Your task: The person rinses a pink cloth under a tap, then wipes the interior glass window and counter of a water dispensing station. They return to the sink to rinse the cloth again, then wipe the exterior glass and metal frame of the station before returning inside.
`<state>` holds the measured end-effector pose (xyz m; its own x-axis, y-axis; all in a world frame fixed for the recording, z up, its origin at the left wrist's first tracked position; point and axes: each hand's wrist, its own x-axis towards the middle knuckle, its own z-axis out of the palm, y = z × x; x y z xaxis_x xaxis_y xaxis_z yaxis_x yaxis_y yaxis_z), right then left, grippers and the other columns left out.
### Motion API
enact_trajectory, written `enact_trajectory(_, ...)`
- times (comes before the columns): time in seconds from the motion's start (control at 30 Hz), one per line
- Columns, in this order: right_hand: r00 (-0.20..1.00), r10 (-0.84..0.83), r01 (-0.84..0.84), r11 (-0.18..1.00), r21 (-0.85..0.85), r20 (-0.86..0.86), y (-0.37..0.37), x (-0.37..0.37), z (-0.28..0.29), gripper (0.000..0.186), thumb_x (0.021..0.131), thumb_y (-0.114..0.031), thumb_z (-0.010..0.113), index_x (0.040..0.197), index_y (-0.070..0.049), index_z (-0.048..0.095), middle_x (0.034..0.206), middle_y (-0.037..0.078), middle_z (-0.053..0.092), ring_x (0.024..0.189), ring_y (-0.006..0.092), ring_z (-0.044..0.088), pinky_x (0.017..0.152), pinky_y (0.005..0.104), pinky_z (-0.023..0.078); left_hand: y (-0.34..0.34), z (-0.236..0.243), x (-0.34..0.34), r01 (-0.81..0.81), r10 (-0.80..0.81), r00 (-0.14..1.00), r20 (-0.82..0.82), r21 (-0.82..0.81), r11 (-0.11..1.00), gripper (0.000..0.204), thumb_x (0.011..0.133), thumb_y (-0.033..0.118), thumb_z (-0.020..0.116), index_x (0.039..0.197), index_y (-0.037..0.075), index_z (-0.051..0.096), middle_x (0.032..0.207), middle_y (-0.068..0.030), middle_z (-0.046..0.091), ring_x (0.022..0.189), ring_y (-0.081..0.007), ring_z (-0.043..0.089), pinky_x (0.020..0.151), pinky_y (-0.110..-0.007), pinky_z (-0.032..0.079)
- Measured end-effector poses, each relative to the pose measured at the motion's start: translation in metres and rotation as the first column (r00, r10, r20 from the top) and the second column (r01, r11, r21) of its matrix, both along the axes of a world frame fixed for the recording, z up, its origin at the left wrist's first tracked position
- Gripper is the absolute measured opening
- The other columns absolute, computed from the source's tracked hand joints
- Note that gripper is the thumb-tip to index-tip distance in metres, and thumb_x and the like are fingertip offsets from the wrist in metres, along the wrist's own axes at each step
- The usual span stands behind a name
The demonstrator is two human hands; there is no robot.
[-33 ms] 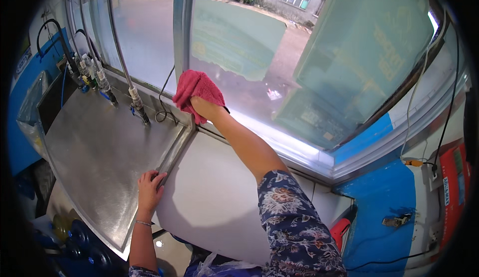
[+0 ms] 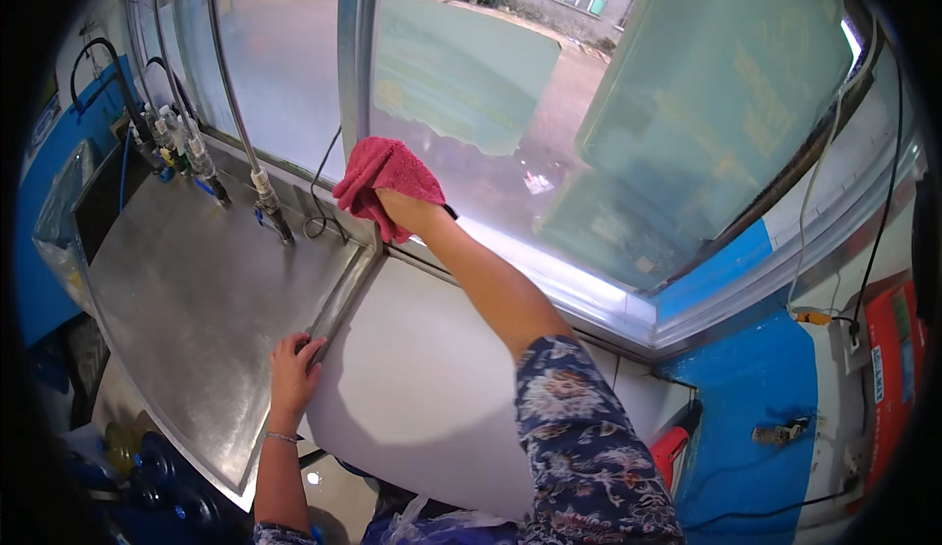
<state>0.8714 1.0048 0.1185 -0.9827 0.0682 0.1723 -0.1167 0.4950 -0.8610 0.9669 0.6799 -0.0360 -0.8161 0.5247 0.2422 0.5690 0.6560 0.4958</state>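
My right hand [image 2: 402,210] grips a red terry cloth [image 2: 391,167] at the lower left corner of the window glass [image 2: 442,143], beside the upright metal frame. The cloth covers most of those fingers, and whether it presses on the glass I cannot tell. Lower down, my left hand [image 2: 294,376] rests on the raised edge of the stainless steel counter [image 2: 196,300], thumb apart from the fingers and nothing held.
Metal pipes with valves [image 2: 267,202] rise from the counter's back edge. A white tiled surface [image 2: 422,368] lies under my right arm. Cables [image 2: 844,153] hang at the right near a red box [image 2: 891,368]. Blue bottles [image 2: 162,471] stand at the lower left.
The red cloth and my right hand have shifted slightly to the left. My left hand has stayed on the counter's edge.
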Motion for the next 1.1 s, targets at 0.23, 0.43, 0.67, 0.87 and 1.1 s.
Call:
enact_trajectory(0.23, 0.801, -0.015, 0.442, 0.69, 0.573, -0.599, 0.168, 0.203, 0.014, 0.037, 0.073, -0.018, 0.078, 0.106, -0.004, 0.069, 0.106, 0.016, 0.068, 0.102, 0.034, 0.064, 0.09, 0.0425, 0.05, 0.005, 0.0, -0.007, 0.016, -0.015, 1.0, -0.017, 0.023, 1.0, 0.054, 0.068, 0.002, 0.072, 0.12, 0.017, 0.065, 0.119, -0.0114, 0.056, 0.115, -0.0302, 0.05, 0.099, -0.045, 0.037)
enact_trajectory(0.43, 0.663, -0.428, 0.725, 0.165, 0.669, -0.614, 0.263, 0.383, -0.022, 0.04, 0.076, -0.029, 0.076, 0.11, -0.008, 0.068, 0.115, 0.013, 0.066, 0.116, 0.0351, 0.058, 0.1, 0.0458, 0.045, 0.008, 0.0, -0.006, 0.021, -0.031, 0.994, -0.105, -0.093, 0.995, 0.054, 0.069, 0.002, 0.07, 0.121, 0.018, 0.065, 0.118, -0.01, 0.054, 0.111, -0.0298, 0.05, 0.096, -0.046, 0.038)
enact_trajectory(0.67, 0.538, -0.516, 0.842, 0.296, 0.451, -0.667, 0.186, 0.182, 0.003, 0.039, 0.077, -0.028, 0.074, 0.109, -0.007, 0.068, 0.115, 0.015, 0.066, 0.117, 0.0353, 0.058, 0.101, 0.0465, 0.044, 0.006, -0.001, -0.009, 0.036, -0.042, 0.994, -0.097, -0.072, 0.997, 0.054, 0.069, 0.003, 0.07, 0.12, 0.02, 0.066, 0.116, -0.0096, 0.054, 0.111, -0.0297, 0.049, 0.095, -0.046, 0.038)
enact_trajectory(0.87, 0.704, -0.312, 0.631, 0.688, 0.359, -0.639, 0.06, -0.009, 0.032, 0.038, 0.078, -0.028, 0.072, 0.109, -0.006, 0.067, 0.115, 0.016, 0.066, 0.119, 0.0355, 0.057, 0.102, 0.0471, 0.043, 0.003, -0.002, -0.011, 0.018, -0.018, 0.998, -0.068, -0.01, 1.0, 0.054, 0.067, 0.002, 0.071, 0.118, 0.021, 0.066, 0.115, -0.0092, 0.055, 0.109, -0.029, 0.051, 0.096, -0.046, 0.038)
enact_trajectory(1.1, 0.962, -0.133, 0.273, 0.413, 0.869, -0.239, 0.064, 0.02, 0.143, 0.03, 0.086, -0.023, 0.052, 0.088, -0.001, 0.071, 0.09, 0.022, 0.069, 0.083, 0.0398, 0.068, 0.073, 0.0531, 0.054, 0.0, -0.006, -0.009, 0.045, -0.041, 0.998, -0.041, 0.095, 0.995, 0.055, 0.065, 0.0, 0.072, 0.117, 0.017, 0.067, 0.115, -0.0113, 0.056, 0.11, -0.0305, 0.052, 0.096, -0.045, 0.039)
